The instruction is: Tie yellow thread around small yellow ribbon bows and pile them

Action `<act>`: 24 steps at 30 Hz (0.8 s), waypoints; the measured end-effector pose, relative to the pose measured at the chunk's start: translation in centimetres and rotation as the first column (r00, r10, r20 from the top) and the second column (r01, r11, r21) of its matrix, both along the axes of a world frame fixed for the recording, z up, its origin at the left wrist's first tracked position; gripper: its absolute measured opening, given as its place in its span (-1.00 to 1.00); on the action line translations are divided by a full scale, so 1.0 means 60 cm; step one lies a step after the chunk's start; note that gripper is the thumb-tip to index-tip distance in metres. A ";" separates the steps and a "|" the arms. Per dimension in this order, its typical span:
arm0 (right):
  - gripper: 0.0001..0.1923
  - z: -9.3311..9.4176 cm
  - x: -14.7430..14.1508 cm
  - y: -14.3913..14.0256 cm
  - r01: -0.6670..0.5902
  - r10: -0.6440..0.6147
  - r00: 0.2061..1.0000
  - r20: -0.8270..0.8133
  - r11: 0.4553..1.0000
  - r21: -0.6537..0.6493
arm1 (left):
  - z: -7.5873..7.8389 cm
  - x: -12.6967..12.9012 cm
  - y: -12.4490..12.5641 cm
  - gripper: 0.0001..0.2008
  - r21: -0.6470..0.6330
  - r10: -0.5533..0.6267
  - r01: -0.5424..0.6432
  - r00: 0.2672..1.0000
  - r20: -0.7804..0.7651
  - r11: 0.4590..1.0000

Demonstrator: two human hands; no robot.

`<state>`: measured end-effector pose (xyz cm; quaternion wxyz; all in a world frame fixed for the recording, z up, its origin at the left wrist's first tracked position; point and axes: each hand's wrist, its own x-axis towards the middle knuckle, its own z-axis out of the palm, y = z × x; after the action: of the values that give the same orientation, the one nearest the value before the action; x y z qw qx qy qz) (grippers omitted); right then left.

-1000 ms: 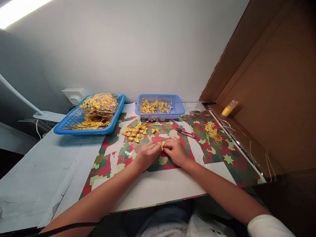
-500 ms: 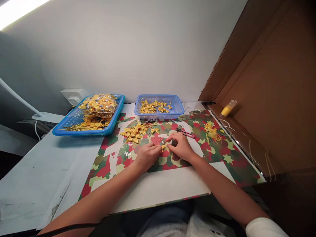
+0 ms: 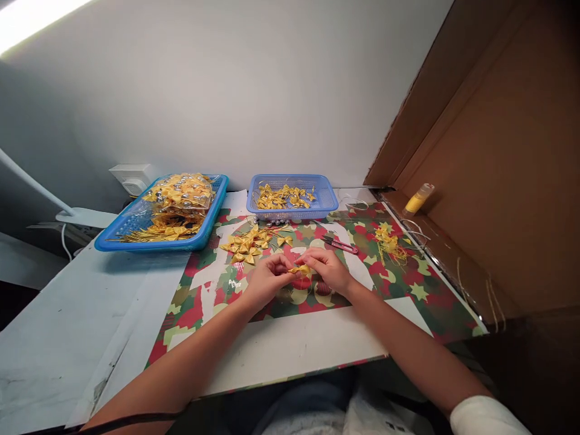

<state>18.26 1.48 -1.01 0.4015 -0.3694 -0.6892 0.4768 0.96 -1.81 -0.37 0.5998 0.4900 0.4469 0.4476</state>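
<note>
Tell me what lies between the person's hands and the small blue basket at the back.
In the head view, a loose pile of yellow bows lies on the patterned mat between the hands and the small blue basket.

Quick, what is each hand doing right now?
Left hand: closed, pinching one end of a small yellow bow.
Right hand: closed, pinching the other end of the same bow.

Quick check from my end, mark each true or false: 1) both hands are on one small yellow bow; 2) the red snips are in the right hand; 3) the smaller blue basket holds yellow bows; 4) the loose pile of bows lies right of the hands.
1) True: the left hand and right hand pinch one yellow bow between them.
2) False: the red snips lie on the patterned mat, beyond the right hand.
3) True: the smaller blue basket holds yellow bows.
4) False: the loose pile of bows lies beyond the left hand.
</note>
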 end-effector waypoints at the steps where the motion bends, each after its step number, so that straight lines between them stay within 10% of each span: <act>1: -0.71 -0.001 -0.002 -0.001 -0.009 0.009 1.000 0.000 1.000 -0.016 | -0.001 0.001 0.000 -0.65 -0.007 -0.011 0.011 1.000 0.007 1.000; 7: -0.85 -0.001 -0.010 -0.011 -0.010 0.005 0.999 -0.046 0.995 -0.099 | -0.005 -0.003 -0.003 -0.81 0.175 0.041 0.003 0.968 -0.248 0.985; 11: -0.81 0.001 -0.016 -0.015 0.059 -0.083 0.984 -0.157 0.987 -0.147 | 0.002 -0.009 -0.007 -0.91 0.487 0.242 0.062 0.810 -0.535 0.871; 24: -0.82 -0.001 -0.016 -0.013 0.060 -0.061 0.997 -0.040 0.998 -0.029 | -0.004 -0.012 0.001 -0.87 0.671 0.405 0.148 0.697 -0.592 0.726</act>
<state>17.27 0.68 -1.07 0.4244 -0.3858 -0.6627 0.4815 0.25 -1.74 -0.58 0.1263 0.7692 0.4826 0.3994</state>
